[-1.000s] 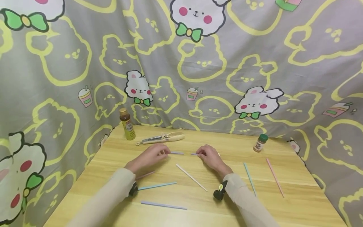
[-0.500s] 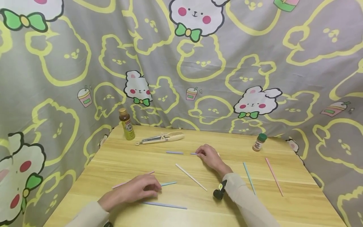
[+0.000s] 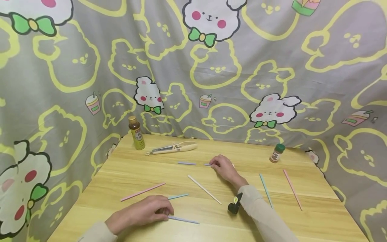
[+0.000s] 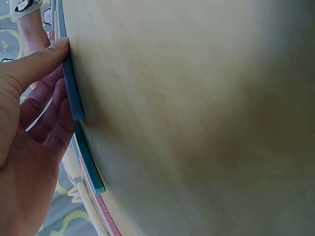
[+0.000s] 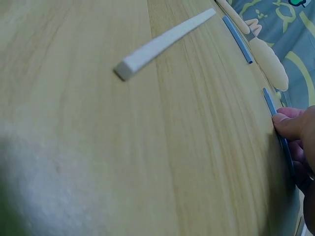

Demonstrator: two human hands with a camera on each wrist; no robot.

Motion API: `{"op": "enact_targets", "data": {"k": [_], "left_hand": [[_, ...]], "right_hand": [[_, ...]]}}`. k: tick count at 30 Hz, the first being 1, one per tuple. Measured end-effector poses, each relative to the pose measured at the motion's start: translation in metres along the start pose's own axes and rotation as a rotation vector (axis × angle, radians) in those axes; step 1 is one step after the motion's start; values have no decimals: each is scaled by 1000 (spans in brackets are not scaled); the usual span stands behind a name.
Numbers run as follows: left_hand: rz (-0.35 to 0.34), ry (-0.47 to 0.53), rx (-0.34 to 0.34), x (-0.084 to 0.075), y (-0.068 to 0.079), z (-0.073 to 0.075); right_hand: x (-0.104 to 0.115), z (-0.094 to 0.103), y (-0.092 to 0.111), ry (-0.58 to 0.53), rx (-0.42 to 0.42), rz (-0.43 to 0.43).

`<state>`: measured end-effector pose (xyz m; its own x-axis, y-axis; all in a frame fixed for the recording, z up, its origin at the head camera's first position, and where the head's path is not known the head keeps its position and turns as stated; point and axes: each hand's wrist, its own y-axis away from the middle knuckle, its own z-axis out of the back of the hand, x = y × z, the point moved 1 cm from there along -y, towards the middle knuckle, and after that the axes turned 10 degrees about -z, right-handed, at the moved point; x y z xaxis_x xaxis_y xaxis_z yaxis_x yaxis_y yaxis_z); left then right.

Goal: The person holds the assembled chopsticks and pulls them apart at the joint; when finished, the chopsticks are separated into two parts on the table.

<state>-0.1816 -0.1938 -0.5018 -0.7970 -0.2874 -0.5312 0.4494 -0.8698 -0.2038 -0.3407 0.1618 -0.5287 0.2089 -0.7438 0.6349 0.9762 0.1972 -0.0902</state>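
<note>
Near the table's front, my left hand (image 3: 145, 211) pinches the left end of a thin purple stick (image 3: 185, 220); in the left wrist view the thumb lies on this stick (image 4: 74, 93), with the fingers behind it. A blue stick (image 3: 179, 196) runs partly hidden behind that hand, and a pink stick (image 3: 142, 192) lies beyond. Farther back, my right hand (image 3: 223, 169) pinches another purple stick (image 3: 207, 164), whose tip shows past the fingers. In line with it, left of a gap, lies a short purple piece (image 3: 186, 163). A white stick (image 3: 204, 189) lies slanted between the hands.
Tongs (image 3: 172, 148) and a bottle with a yellow cap (image 3: 137, 134) are at the back left. A small green-capped jar (image 3: 277, 153) stands at the back right. On the right lie a blue stick (image 3: 266, 190) and a pink stick (image 3: 292, 190). A patterned curtain (image 3: 223, 74) surrounds the table.
My left hand has left the short purple piece at the back, come down toward the front, and taken hold of the front purple stick. The right hand stays in place.
</note>
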Motion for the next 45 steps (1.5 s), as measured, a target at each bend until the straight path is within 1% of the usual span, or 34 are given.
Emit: {"op": "enact_targets", "data": {"k": [5,10,12,14,17,22,28,31,36,39,42,45], "left_hand": [[14,16,11,1,-2,-1],[22,21,-6,0,-7,6],[17,9,-19,-2,-12,11],[10,-15,-33,-3,-19,16],[26,-41,-48,-5,-31,21],[54,-58,-85,-3,-54,25],[47,-120,-124,-2,-79,28],[30,-141,-152,-4,-89,28],[-5,-164,-203,-5,-100,25],[-12,-163,-222,-6,-105,23],[-1,-165,-234,-6,-108,21],[23,-173,-246,-5,-110,18]], "right_hand": [[-2,4,5,-11,-21,-12],[4,18,17,-60,-77,-18],[9,25,24,-73,-87,2],[18,30,31,-99,-77,35],[35,34,44,-130,-38,89],[57,32,65,-195,71,147],[66,27,86,-251,222,168],[66,27,92,-253,266,160],[65,26,97,-211,251,153],[62,25,98,-202,238,155],[59,25,100,-196,222,155],[57,25,102,-183,184,158]]}}
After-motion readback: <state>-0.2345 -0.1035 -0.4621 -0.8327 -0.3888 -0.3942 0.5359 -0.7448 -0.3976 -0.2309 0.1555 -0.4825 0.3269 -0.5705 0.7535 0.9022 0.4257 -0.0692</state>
